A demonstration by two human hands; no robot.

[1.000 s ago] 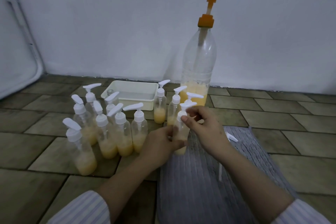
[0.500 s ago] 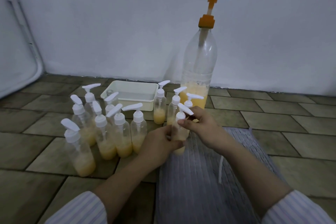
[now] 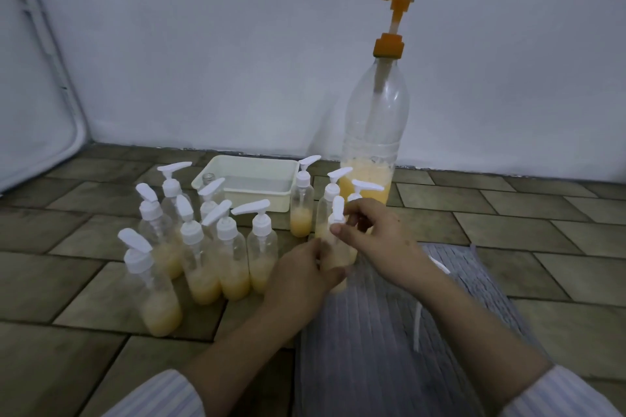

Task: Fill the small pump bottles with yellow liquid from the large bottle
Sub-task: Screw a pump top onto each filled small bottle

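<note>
Over the striped lap, left hand (image 3: 298, 276) grips small bottle (image 3: 335, 252) — right hand (image 3: 372, 230) pinches its pump collar (image 3: 336, 218).

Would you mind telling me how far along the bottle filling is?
Done: the capped bottles on the left hold yellow liquid. In hand: the left hand holds a filled bottle while the right hand twists its pump cap. Left: one uncapped bottle by the white tray.

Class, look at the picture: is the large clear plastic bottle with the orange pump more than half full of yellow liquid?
No: the large clear plastic bottle with the orange pump holds yellow liquid only near its base, and the rest looks empty.
</note>
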